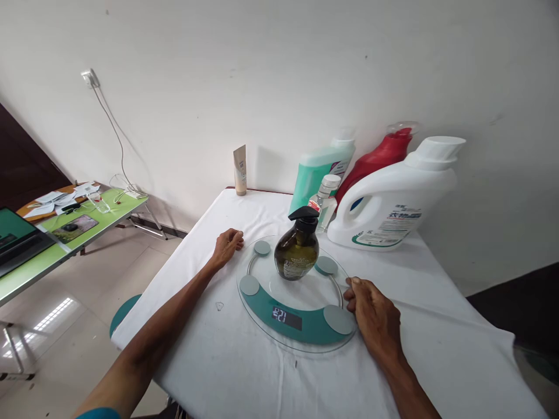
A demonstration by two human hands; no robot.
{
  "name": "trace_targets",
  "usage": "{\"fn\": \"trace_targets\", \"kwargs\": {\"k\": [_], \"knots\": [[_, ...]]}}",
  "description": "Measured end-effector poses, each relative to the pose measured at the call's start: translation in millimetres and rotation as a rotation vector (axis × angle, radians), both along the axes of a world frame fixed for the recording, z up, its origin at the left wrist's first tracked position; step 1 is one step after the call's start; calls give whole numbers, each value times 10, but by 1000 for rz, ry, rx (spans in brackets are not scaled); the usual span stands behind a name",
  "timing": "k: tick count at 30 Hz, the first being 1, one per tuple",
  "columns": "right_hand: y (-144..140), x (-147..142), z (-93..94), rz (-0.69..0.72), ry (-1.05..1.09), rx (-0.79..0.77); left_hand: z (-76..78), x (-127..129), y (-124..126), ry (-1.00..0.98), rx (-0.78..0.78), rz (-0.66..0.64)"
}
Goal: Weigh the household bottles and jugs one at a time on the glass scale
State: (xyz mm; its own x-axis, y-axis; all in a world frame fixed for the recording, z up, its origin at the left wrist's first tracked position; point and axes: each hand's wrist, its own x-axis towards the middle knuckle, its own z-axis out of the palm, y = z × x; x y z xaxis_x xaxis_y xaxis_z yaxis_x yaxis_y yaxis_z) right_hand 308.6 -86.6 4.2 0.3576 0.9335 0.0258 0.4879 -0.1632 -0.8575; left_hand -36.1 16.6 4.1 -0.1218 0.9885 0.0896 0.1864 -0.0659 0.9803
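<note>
A dark olive pump bottle (297, 250) with a black pump head stands upright on a round glass scale (283, 337). The scale has a teal band, and its small display (287, 318) is lit with digits. My left hand (227, 244) rests on the white cloth just left of the scale, its fingers curled in and nothing visible in them. At the scale's right rim is my right hand (376, 317), fingers bent and drawn together; whether they press on the glass edge I cannot tell. Neither hand touches the bottle.
Behind the scale stand a clear bottle (325, 201), a green bottle (312, 171), a red bottle (375, 157) and a large white detergent jug (393, 201). A beige tube (240, 171) stands at the table's back edge. Left is a green table (105, 214) with a laptop (20, 241).
</note>
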Motion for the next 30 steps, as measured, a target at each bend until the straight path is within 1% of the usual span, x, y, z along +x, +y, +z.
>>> {"fn": "trace_targets", "kwargs": {"k": [3,6,8,11,14,19,22,30], "knots": [[3,-3,-10,-11,-2,5,10,139,45,30,17,12],[3,-4,-14,-13,-12,13,-35,283,57,68,87,-3],[3,-3,-12,-10,-13,17,-79,325,52,39,118,-25],[3,1,-9,-8,-13,24,-129,304,48,-36,104,-71],[3,6,-13,-6,-9,41,-141,267,54,-40,83,-110],[15,5,-16,4,-7,52,-120,270,63,2,105,-118],[26,-2,-14,2,-10,33,-104,271,55,15,114,-122],[24,-4,-19,5,-22,39,-63,264,32,65,101,-110]]}}
